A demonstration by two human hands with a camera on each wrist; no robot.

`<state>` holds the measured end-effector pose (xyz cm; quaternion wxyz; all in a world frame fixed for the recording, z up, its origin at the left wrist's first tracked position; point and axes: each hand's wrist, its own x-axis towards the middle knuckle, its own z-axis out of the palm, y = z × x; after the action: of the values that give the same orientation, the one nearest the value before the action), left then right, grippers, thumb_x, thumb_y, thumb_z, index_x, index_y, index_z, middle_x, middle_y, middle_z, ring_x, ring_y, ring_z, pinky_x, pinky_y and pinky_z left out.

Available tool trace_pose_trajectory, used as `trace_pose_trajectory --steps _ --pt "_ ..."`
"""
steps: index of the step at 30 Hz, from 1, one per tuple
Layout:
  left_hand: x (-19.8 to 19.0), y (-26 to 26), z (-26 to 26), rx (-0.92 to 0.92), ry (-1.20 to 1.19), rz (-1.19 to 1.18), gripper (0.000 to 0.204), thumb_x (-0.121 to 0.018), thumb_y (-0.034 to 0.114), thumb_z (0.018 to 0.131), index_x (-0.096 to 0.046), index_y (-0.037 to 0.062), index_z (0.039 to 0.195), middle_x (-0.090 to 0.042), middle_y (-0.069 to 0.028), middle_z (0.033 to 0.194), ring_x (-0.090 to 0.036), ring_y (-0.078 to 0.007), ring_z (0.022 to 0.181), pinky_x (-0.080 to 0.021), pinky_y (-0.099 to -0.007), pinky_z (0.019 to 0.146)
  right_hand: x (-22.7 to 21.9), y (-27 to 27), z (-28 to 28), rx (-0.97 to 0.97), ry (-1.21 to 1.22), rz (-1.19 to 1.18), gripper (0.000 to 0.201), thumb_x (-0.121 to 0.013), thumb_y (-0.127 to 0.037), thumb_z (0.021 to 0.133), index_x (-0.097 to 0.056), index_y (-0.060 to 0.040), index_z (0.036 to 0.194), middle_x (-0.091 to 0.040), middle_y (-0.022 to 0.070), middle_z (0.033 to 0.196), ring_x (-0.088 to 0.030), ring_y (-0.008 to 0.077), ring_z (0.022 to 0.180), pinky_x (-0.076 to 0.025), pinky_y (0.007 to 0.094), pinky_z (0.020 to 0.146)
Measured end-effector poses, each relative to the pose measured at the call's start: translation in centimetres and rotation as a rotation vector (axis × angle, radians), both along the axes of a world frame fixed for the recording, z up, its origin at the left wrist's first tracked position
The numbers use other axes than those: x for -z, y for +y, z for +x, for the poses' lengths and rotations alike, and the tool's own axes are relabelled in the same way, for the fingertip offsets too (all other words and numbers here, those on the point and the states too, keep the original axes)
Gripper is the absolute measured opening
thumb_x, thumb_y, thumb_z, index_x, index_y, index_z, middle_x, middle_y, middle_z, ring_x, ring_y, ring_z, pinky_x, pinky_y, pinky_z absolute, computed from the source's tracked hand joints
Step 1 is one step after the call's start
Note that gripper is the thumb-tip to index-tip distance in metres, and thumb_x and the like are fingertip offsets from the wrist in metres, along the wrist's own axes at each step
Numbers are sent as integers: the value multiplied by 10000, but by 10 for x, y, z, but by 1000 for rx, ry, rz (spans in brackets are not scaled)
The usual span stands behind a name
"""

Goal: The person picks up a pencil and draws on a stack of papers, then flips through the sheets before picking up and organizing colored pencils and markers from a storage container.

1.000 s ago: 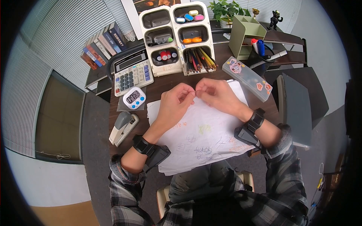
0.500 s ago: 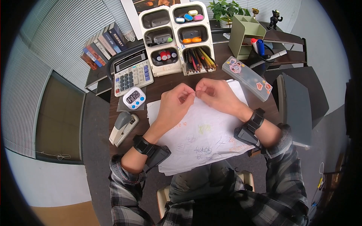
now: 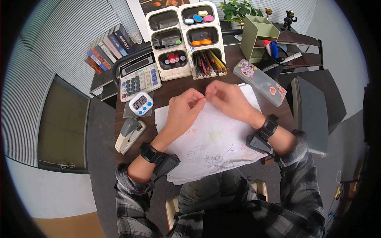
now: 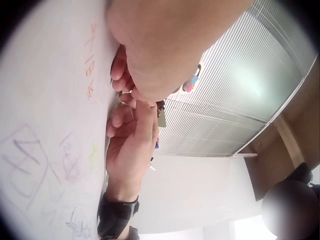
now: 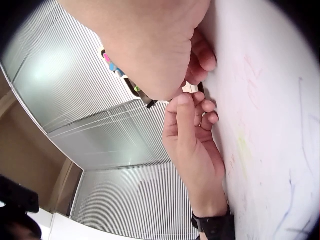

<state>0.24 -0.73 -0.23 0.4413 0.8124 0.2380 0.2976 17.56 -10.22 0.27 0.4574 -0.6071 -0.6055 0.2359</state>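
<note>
Watching remotely, I see the left hand [image 3: 184, 111] and right hand [image 3: 232, 102] meeting mid-frame, fingers curled, perhaps for fine control, though I cannot tell whether they grasp anything, above central scribbled paper [image 3: 198, 152] probably shielding the table [image 3: 163, 94].

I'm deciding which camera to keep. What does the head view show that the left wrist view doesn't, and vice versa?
Only the head view shows the calculator, the timer and the stapler. Only the left wrist view shows the palm side of the right hand. Both show that hand and the left hand with fingertips close together, plus the scribbled paper and the window blinds.
</note>
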Motion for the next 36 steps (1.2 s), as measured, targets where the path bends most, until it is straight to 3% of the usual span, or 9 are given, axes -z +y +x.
trace_pose_trajectory --steps 4,8,10,13,19,21,23,28,36 --pt "0 0 0 -15 21 10 100 -692 53 902 -669 -37 939 -728 -74 791 -691 -95 720 -541 -233 649 3 2 -1 6 30 89 117 -662 -89 899 -656 15 953 -684 96 734 -618 129 611 -501 285 589" --pt "1 0 0 -38 -4 43 99 -702 63 881 -672 -25 915 -725 -96 770 -702 -135 691 -545 -260 634 6 3 0 -15 29 105 114 -668 -88 897 -660 7 959 -682 94 734 -606 120 612 -499 282 589" --pt "1 0 1 -42 -27 54 103 -708 74 868 -671 -17 897 -721 -117 757 -712 -177 667 -548 -285 617 2 1 0 -39 26 0 102 -653 -54 925 -647 26 988 -665 40 821 -598 63 756 -514 251 682" --pt "-2 -1 0 -44 -8 64 103 -709 72 865 -673 -16 902 -723 -117 766 -714 -181 676 -549 -286 621 0 1 0 -40 34 -30 96 -650 -48 928 -647 25 990 -664 38 830 -595 59 770 -514 249 694" --pt "-2 -1 0 -37 4 71 96 -707 66 861 -676 -9 911 -723 -116 770 -713 -175 688 -547 -285 624 2 1 1 -39 58 -49 94 -650 -49 930 -643 21 993 -659 25 840 -596 59 792 -514 250 723" --pt "-1 -1 -1 -27 18 76 90 -713 55 874 -678 -11 923 -727 -70 772 -675 -76 700 -533 -236 636 8 3 2 -54 49 -10 86 -644 -47 932 -639 19 988 -655 21 833 -592 55 774 -509 245 689" --pt "-3 -2 -1 -24 15 67 89 -712 54 874 -677 -10 925 -727 -68 775 -677 -77 704 -534 -235 637 6 2 2 -68 40 30 79 -638 -44 934 -636 18 983 -650 17 827 -588 51 756 -505 241 656" --pt "-4 -2 -1 -14 18 72 94 -710 47 871 -673 -5 940 -730 -60 792 -683 -79 717 -535 -232 643 -1 0 1 -123 313 -135 57 -606 -29 936 -616 -2 986 -627 24 819 -565 57 628 -460 222 498" --pt "-7 -3 -1 3 -34 115 110 -705 55 874 -678 9 970 -734 -75 840 -700 -115 749 -548 -256 668 -8 0 6 -224 696 -299 178 -610 -151 950 -610 14 1016 -655 56 887 -589 93 658 -501 238 527"
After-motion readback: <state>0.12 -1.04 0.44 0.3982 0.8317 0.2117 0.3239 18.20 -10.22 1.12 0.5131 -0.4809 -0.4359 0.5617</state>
